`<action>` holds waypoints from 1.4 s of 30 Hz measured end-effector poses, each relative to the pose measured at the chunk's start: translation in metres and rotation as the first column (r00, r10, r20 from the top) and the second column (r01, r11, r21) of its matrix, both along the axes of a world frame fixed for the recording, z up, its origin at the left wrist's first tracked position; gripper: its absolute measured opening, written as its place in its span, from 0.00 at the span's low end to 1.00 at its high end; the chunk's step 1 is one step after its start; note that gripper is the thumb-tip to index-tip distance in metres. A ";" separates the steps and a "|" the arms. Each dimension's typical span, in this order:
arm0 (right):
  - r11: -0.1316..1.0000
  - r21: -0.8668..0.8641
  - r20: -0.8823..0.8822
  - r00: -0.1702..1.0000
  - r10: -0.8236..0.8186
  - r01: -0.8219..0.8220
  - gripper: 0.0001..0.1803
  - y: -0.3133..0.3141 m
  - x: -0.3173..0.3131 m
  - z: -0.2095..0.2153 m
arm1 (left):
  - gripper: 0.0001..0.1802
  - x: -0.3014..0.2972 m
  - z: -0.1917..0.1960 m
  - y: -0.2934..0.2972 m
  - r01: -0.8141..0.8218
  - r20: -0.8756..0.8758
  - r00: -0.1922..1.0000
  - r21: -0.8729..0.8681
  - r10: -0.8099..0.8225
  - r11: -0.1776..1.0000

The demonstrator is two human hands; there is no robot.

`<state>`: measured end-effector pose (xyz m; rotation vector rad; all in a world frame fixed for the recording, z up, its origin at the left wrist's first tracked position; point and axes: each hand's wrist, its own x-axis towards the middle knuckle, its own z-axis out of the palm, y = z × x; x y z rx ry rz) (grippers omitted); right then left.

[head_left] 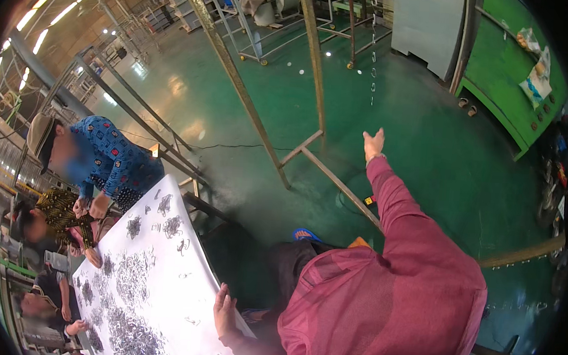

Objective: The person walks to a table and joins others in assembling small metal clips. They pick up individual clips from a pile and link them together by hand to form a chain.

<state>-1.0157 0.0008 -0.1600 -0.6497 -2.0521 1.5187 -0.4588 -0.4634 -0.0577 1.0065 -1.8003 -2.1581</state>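
Left hand (225, 312) flat, fingers spread on white table (163, 235) edge; right hand (373, 144) open, empty, outstretched; best stay braced beside metal clips (131, 279).

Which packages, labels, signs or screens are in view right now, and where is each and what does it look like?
Plastic bags: stuck on the green machine cabinet, upper right; crumpled, whitish and pale blue with yellow-orange contents.
Small packet: higher on the same cabinet; clear, with orange and green inside.
Small yellow and black tag: on the floor by the metal frame; too small to tell more.
No screens or signs show.
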 end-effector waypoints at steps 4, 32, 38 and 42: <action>0.994 0.113 -0.018 1.000 0.002 0.000 0.55 -0.002 -0.041 0.070 | 0.25 -0.010 -0.005 -0.001 -0.002 0.000 1.000 -0.014 0.002 1.000; 0.615 0.521 0.572 0.777 0.264 -0.592 0.24 0.062 -0.096 0.072 | 0.22 -0.023 0.005 0.010 0.036 0.175 0.985 -0.117 -0.015 0.992; 0.238 0.356 0.902 0.399 0.168 -0.904 0.22 0.079 -0.106 0.122 | 0.22 -0.022 0.005 0.010 0.012 0.180 0.984 -0.116 0.009 0.993; 0.515 0.498 0.802 0.596 0.031 -0.697 0.17 0.059 -0.081 0.161 | 0.23 -0.025 0.007 0.012 0.021 0.180 0.984 -0.131 0.003 0.991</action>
